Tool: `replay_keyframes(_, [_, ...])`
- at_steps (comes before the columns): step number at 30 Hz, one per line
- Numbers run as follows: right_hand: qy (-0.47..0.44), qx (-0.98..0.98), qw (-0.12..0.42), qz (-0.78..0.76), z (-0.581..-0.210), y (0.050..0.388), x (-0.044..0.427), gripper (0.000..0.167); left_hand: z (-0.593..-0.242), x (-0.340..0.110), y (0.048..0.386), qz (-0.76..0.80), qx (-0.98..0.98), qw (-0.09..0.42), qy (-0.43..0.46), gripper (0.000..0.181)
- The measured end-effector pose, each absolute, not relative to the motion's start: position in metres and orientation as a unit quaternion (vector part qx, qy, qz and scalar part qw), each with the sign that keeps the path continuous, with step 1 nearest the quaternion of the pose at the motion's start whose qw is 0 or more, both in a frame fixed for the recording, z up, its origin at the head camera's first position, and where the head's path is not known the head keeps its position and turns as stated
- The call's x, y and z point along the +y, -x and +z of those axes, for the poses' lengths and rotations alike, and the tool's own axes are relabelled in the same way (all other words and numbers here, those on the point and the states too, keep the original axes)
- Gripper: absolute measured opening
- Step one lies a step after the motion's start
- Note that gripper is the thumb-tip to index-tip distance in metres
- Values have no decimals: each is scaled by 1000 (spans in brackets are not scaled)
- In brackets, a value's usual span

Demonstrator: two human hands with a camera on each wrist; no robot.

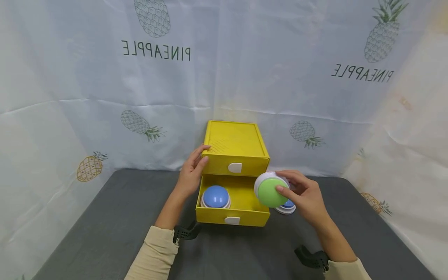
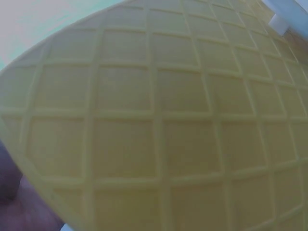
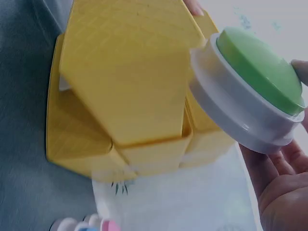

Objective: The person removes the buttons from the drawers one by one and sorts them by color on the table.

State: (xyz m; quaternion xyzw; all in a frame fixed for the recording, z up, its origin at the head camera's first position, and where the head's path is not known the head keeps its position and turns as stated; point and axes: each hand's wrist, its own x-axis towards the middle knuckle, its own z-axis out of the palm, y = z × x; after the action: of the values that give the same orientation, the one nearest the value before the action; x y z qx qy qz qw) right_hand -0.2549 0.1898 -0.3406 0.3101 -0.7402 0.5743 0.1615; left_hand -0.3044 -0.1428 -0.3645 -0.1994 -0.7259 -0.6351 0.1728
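Pinching a glossy, white-rimmed green-domed disc, the right hand holds it near the open lower drawer's right side; the left hand touches the lattice-sided yellow box, fingers fairly straight. Inside the drawer sits a smooth blue-domed disc.

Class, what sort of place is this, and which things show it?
Probably a screened tabletop recording booth: pineapple-printed curtains hang behind and beside a dark table, where a yellow drawer unit stands.

The green button partly hides 1 blue button at its 5 o'clock. At 12 o'clock, the head view crops 2 pineapple prints.
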Motion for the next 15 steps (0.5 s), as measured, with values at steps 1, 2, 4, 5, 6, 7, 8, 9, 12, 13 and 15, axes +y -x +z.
replay_keyframes(1, [-301,-739,164,580,-342,254,194,37,-365,-143,304,-635,-726,172,198,39])
replay_keyframes(2, [-289,-741,167,582,-343,253,199,36,-365,-143,304,-636,-726,171,197,39])
replay_keyframes(4, [-262,-752,173,580,-346,252,208,35,-365,-144,304,-637,-726,171,196,39])
replay_keyframes(5, [-247,-758,175,578,-347,251,213,34,-365,-144,304,-637,-726,171,196,39])
replay_keyframes(6, [-232,-766,178,573,-349,251,217,33,-365,-144,304,-637,-726,172,196,39])
replay_keyframes(7, [-221,-772,180,568,-352,251,221,33,-365,-144,304,-636,-726,173,196,39])
replay_keyframes(8, [-211,-777,180,566,-354,250,226,32,-365,-144,304,-636,-726,173,196,39])
replay_keyframes(9, [-202,-780,178,565,-357,250,230,32,-365,-144,304,-635,-726,174,197,39])
replay_keyframes(12, [-175,-794,174,556,-366,248,240,32,-365,-144,304,-635,-726,175,199,39])
replay_keyframes(13, [-165,-798,171,553,-370,248,243,32,-365,-144,305,-635,-726,174,198,39])
replay_keyframes(15, [-144,-811,166,542,-379,247,249,33,-365,-143,305,-636,-725,172,200,39])
